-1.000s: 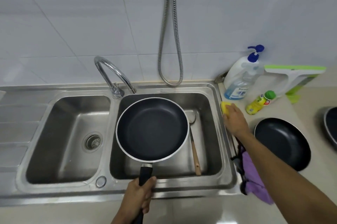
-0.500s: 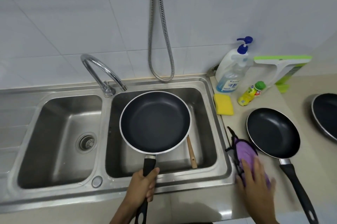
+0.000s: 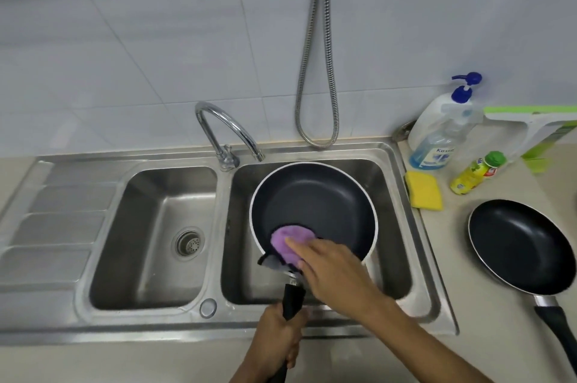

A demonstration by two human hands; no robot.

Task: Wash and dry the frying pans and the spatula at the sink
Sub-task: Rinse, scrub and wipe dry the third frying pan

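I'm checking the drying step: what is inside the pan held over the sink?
A purple cloth lies at the near edge of the pan, pressed by the right hand. The floor beneath them is covered.

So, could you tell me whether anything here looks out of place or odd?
Nothing stands out: the left hand holds the frying pan over the right basin, and the right hand presses the purple cloth inside it.

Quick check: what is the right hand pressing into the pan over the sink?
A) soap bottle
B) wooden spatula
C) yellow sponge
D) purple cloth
D: the right hand presses the purple cloth inside the frying pan; the yellow sponge lies on the counter.
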